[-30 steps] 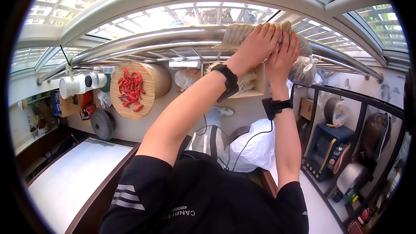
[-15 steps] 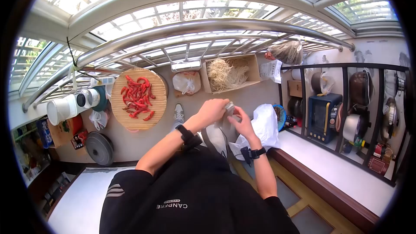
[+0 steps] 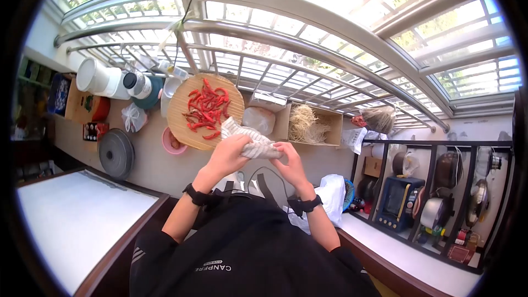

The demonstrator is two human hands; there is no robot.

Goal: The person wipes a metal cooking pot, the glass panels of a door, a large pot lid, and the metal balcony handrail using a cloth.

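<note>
A grey-and-white striped cloth [image 3: 254,144] is stretched between my two hands in front of my body. My left hand [image 3: 230,155] has its fingers closed on the cloth's left part. At the right end, my right hand [image 3: 290,165] pinches the edge of the same cloth. Just beyond my left hand lies a round woven bamboo tray [image 3: 179,121] with red chili peppers [image 3: 208,107] heaped on it. The cloth's upper end overlaps the tray's near right rim in this view; I cannot tell whether they touch.
A cardboard box [image 3: 281,124] of dry straw-like strands [image 3: 305,124] stands by the railing [image 3: 313,52]. To the right are a white plastic bag [image 3: 331,195] and a black rack [image 3: 429,146] with a blue oven [image 3: 397,203]. A grey lid [image 3: 116,154] and pink bowl [image 3: 174,142] lie left.
The cloth, bunched small between my hands before, is now spread out wider. My hands have moved apart, and the view has turned left, bringing the chili tray nearer to them.
</note>
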